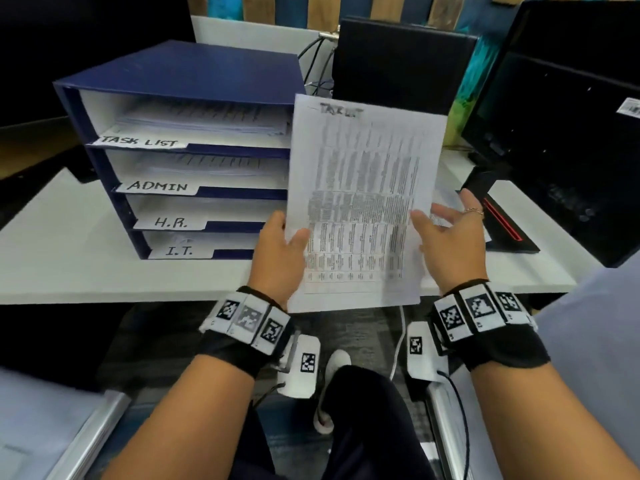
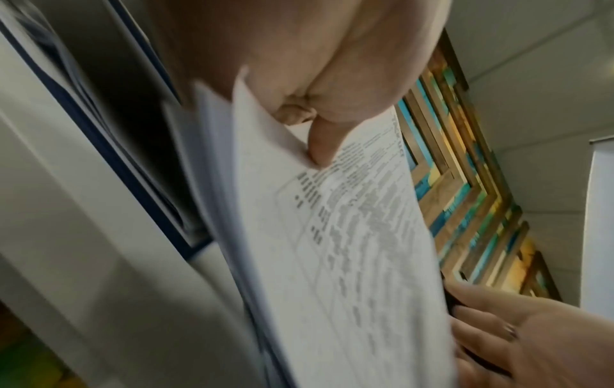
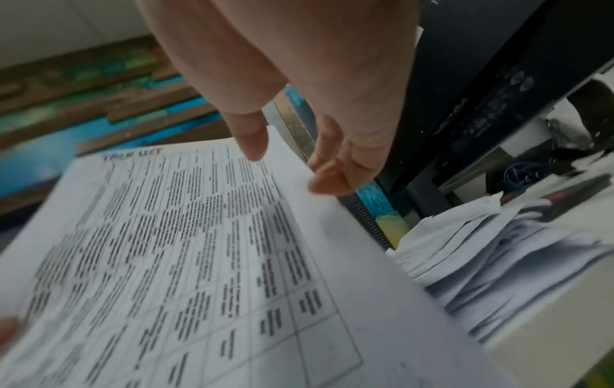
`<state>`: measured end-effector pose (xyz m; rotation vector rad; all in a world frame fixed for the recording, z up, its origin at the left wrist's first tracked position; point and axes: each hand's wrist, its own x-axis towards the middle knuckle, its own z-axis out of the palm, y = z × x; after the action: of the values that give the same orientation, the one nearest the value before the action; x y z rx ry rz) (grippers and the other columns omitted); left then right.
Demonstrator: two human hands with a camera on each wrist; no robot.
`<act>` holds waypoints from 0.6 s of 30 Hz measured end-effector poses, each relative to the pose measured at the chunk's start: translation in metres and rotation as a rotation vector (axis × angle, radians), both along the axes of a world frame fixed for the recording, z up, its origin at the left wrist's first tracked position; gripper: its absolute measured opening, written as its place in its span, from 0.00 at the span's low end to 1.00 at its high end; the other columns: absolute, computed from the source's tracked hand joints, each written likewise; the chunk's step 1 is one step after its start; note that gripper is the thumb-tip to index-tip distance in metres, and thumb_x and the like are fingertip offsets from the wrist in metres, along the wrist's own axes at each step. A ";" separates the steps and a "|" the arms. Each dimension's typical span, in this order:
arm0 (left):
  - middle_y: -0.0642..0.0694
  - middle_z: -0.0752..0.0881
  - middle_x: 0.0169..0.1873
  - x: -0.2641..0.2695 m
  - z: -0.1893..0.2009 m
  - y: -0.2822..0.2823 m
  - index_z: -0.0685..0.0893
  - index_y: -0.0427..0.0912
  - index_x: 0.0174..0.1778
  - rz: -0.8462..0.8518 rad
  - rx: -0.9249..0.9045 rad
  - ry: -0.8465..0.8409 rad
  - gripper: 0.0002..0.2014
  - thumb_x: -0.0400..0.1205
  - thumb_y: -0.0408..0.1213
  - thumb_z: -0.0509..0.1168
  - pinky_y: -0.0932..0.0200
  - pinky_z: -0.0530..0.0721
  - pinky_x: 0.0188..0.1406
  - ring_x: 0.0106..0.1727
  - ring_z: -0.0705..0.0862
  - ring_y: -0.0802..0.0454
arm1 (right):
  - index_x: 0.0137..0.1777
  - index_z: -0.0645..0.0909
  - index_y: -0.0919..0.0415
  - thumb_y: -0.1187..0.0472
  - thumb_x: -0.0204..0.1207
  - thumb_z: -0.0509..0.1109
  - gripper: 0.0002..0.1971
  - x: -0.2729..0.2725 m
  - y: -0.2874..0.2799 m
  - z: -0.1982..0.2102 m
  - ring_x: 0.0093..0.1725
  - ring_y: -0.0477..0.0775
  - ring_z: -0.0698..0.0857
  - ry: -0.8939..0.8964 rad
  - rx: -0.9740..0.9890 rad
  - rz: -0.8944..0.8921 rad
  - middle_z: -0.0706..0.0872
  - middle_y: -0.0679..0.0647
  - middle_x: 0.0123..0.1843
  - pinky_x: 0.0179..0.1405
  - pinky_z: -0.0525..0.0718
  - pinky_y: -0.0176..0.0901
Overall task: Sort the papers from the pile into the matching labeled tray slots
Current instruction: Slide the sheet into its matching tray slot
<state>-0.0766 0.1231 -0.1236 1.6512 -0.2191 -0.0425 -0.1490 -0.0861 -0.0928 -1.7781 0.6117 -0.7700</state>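
My left hand point(image 1: 277, 251) pinches a "Task List" sheet point(image 1: 363, 202) at its lower left edge, fingers curled on it; right hand point(image 1: 450, 237) open, just beside; sheet's long axis upright; matching top slot point(image 1: 194, 123) lies up-left, nearer my left.

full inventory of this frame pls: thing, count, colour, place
sheet: 1, white, headed TASK LIST, held up before the tray
tray: 1, navy, four slots labelled TASK LIST, ADMIN, H.R., I.T., on desk left
pile: 1, white papers, on desk right
desk: 1, white
monitors: 2 seen, black, rear right
left hand: pinches the sheet's left edge
right hand: fingers spread by the sheet's right edge, ring on one finger
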 end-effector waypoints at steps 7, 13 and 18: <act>0.52 0.91 0.54 -0.022 0.003 0.077 0.83 0.45 0.62 0.010 -0.119 0.076 0.10 0.89 0.37 0.58 0.51 0.87 0.54 0.54 0.90 0.55 | 0.54 0.80 0.49 0.66 0.85 0.68 0.08 -0.020 0.063 0.005 0.48 0.48 0.92 -0.087 0.069 0.200 0.93 0.53 0.47 0.55 0.90 0.53; 0.52 0.92 0.48 -0.023 0.005 0.127 0.88 0.45 0.53 0.215 -0.023 0.056 0.11 0.88 0.39 0.59 0.46 0.87 0.57 0.51 0.91 0.53 | 0.53 0.79 0.48 0.63 0.86 0.66 0.07 -0.004 0.110 0.002 0.50 0.46 0.92 -0.039 0.061 0.367 0.93 0.52 0.51 0.49 0.90 0.41; 0.51 0.92 0.45 -0.005 0.033 0.160 0.87 0.44 0.50 0.305 0.057 0.013 0.11 0.87 0.41 0.60 0.46 0.89 0.49 0.49 0.90 0.48 | 0.63 0.80 0.54 0.60 0.86 0.66 0.08 0.007 0.133 0.006 0.47 0.44 0.92 0.036 0.136 0.490 0.94 0.49 0.47 0.43 0.88 0.39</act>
<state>-0.0812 0.2833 -0.0902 1.7250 0.0454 0.1725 -0.1417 0.0465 -0.0870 -1.7205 0.2248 -0.3511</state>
